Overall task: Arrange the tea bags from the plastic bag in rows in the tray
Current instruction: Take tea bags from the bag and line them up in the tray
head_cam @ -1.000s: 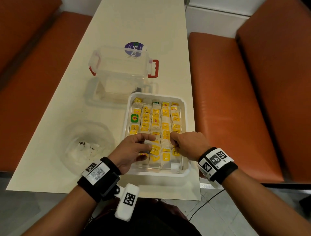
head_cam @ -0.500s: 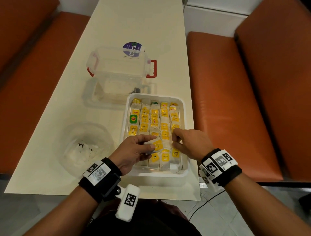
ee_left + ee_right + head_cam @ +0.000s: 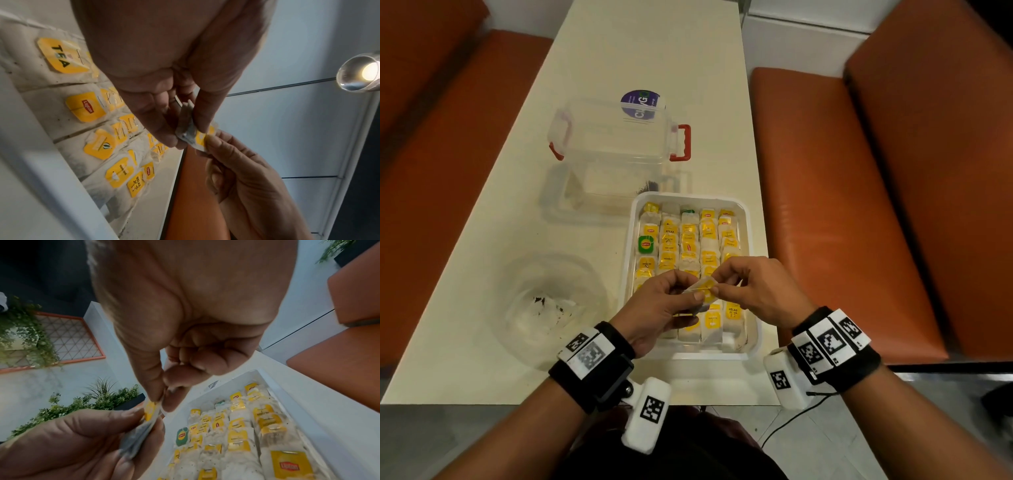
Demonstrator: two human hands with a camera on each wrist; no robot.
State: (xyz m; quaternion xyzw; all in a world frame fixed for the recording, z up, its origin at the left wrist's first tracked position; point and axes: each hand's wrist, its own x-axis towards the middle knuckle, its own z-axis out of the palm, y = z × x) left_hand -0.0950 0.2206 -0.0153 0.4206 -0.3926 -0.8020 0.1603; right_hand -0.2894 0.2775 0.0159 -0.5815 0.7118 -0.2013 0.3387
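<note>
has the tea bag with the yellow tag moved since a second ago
Yes. The tea bag with the yellow tag has come up off the rows in the white tray; both hands now pinch it above them.

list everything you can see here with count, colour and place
table: one, cream, between the benches
tray: one, white, near right of table
tea bags: many, white with mostly yellow tags, rows in tray
held tea bag: one, yellow tag, above tray
box: one, clear, red latches, behind tray
plastic bag: one, clear, left of tray
benches: two, orange, either side
left hand: pinches held tea bag
right hand: pinches its tag
</note>
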